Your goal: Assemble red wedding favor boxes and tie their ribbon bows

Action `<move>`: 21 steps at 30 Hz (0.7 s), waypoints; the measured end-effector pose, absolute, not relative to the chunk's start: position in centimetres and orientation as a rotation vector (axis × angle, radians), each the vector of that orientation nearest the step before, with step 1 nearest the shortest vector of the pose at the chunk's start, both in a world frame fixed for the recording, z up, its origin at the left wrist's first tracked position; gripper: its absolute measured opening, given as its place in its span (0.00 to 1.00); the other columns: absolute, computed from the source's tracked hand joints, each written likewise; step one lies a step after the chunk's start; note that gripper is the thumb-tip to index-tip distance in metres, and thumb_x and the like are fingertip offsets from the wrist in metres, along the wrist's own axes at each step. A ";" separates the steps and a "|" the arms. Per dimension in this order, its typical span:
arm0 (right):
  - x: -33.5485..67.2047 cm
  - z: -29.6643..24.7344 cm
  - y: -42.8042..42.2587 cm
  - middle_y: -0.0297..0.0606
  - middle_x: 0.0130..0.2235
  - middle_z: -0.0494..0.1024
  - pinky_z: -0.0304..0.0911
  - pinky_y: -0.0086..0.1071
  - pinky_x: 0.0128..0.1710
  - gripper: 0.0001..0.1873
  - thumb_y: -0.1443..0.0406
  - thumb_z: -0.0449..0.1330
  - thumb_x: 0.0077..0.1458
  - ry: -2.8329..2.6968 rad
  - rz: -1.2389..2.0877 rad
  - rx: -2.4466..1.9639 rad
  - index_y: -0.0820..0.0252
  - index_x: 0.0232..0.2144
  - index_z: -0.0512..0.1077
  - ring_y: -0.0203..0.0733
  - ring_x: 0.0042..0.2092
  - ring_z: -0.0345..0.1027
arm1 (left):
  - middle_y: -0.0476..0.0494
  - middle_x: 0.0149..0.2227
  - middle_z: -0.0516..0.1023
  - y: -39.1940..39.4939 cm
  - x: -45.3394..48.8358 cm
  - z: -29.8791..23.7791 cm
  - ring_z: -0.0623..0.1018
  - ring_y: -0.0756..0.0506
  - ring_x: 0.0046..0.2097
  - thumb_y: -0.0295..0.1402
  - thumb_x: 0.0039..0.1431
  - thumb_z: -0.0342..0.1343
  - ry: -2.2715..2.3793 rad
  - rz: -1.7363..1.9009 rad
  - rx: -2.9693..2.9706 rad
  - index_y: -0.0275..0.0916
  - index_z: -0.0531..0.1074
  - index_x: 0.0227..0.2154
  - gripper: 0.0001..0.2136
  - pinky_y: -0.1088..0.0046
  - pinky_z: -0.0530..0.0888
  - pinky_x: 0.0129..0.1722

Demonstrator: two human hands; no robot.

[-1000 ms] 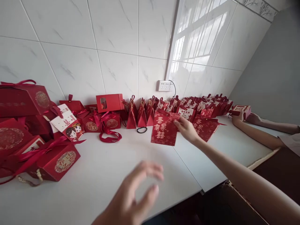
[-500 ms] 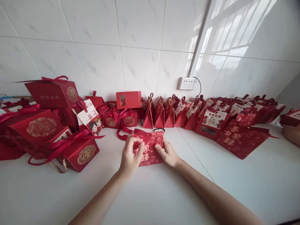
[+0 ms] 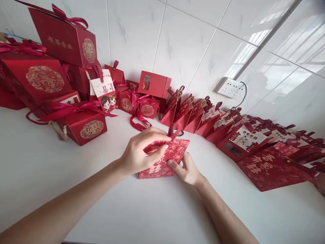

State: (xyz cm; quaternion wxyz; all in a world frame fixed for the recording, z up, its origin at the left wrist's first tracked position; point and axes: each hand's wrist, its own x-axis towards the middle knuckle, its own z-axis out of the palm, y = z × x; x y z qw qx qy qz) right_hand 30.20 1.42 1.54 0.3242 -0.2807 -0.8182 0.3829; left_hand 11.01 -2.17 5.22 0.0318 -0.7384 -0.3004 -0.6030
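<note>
A red gift box (image 3: 157, 173) with gold lettering and pale floral print stands on the white table in front of me. My right hand (image 3: 186, 169) grips its right side, thumb on the front face and fingers behind. My left hand (image 3: 144, 150) is at the top edge, thumb and forefinger closed at the base of a dark red ribbon (image 3: 174, 130) that rises in a loop. The left fingers cover part of the box's front and upper left. A black ring (image 3: 180, 132) shows just behind the ribbon.
Larger red boxes (image 3: 48, 76) with bows are stacked at left. Red triangular bags (image 3: 175, 106) line the tiled wall, with a flat red printed box (image 3: 269, 166) at right. A white power strip (image 3: 230, 88) is on the wall. Part of another person's hand (image 3: 320, 183) seems visible at the right edge.
The view has turned and tilted. My left hand has moved to the right along the box's top, and the ribbon now stands up in a loop there. My right hand keeps its hold.
</note>
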 end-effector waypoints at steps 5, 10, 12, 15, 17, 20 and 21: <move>30.2 1.3 1.3 0.41 0.35 0.77 0.69 0.34 0.33 0.13 0.56 0.56 0.56 -2.160 0.952 -0.804 0.60 0.37 0.66 0.44 0.34 0.71 | 0.45 0.37 0.79 -2.2 11.3 5.1 0.78 0.51 0.39 0.20 0.56 0.55 -0.897 -1.892 -2.269 0.38 0.73 0.40 0.11 0.76 0.78 0.39; 30.2 1.1 1.4 0.41 0.35 0.77 0.69 0.34 0.33 0.12 0.57 0.55 0.56 -2.173 0.904 -0.806 0.60 0.36 0.66 0.44 0.34 0.71 | 0.41 0.46 0.77 -2.4 11.5 4.7 0.78 0.49 0.45 0.16 0.56 0.49 -0.793 -1.850 -2.322 0.38 0.76 0.39 0.15 0.74 0.78 0.42; 30.1 1.1 1.4 0.40 0.34 0.77 0.68 0.34 0.32 0.12 0.58 0.55 0.55 -2.185 0.890 -0.802 0.60 0.37 0.66 0.42 0.33 0.70 | 0.41 0.48 0.76 -2.5 11.4 4.6 0.78 0.48 0.46 0.16 0.54 0.49 -0.804 -1.829 -2.332 0.39 0.77 0.34 0.15 0.73 0.79 0.43; 30.2 1.2 1.4 0.38 0.31 0.76 0.66 0.32 0.28 0.11 0.57 0.55 0.54 -2.201 0.848 -0.819 0.60 0.34 0.65 0.40 0.29 0.68 | 0.42 0.47 0.77 -2.5 11.3 4.6 0.79 0.48 0.45 0.16 0.54 0.50 -0.858 -1.817 -2.312 0.40 0.77 0.36 0.15 0.74 0.79 0.43; 30.2 1.2 1.4 0.38 0.29 0.75 0.65 0.31 0.27 0.11 0.58 0.55 0.54 -2.203 0.817 -0.814 0.60 0.32 0.65 0.39 0.28 0.67 | 0.43 0.44 0.78 -2.5 11.3 4.6 0.79 0.49 0.43 0.17 0.54 0.51 -0.868 -1.825 -2.298 0.40 0.76 0.39 0.16 0.75 0.79 0.41; 30.2 1.3 1.4 0.36 0.28 0.74 0.64 0.30 0.26 0.09 0.59 0.56 0.53 -2.201 0.787 -0.795 0.59 0.30 0.64 0.38 0.27 0.66 | 0.44 0.39 0.78 -2.4 11.5 4.7 0.79 0.50 0.39 0.17 0.54 0.51 -0.876 -1.861 -2.293 0.39 0.76 0.39 0.15 0.78 0.78 0.37; 30.3 1.4 1.3 0.36 0.27 0.73 0.64 0.30 0.26 0.09 0.59 0.57 0.52 -2.201 0.776 -0.799 0.59 0.29 0.63 0.37 0.26 0.66 | 0.44 0.38 0.78 -2.4 11.5 4.7 0.79 0.51 0.38 0.17 0.55 0.51 -0.873 -1.872 -2.292 0.39 0.76 0.39 0.15 0.78 0.78 0.36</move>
